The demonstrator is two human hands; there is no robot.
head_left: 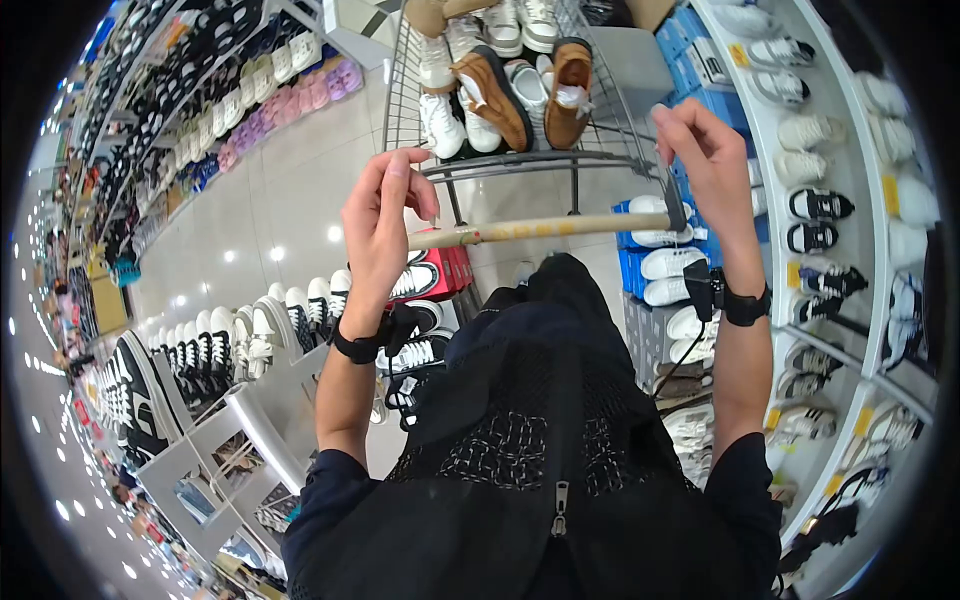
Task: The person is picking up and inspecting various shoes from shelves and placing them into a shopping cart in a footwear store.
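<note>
A shopping cart's beige handle bar [560, 228] crosses in front of my body. My left hand [383, 215] is over the bar's left end, fingers loosely bent and apart, with nothing visible in them. Above the bar's right end, my right hand [708, 165] is raised with bent, parted fingers and holds nothing I can see. Inside the wire cart basket [395, 90] lie several shoes, among them a brown shoe [570, 95] with white paper in it, a second brown shoe [492, 95] and a white sneaker [440, 125].
Shelves of sneakers [820, 205] run along the right side. Blue shoeboxes [715, 105] are stacked beside the cart. On the left stand a white display rack [265, 430] and rows of clogs [290, 105]. A red shoebox [455, 268] sits below my left hand. Tiled floor [300, 210] shows left of the cart.
</note>
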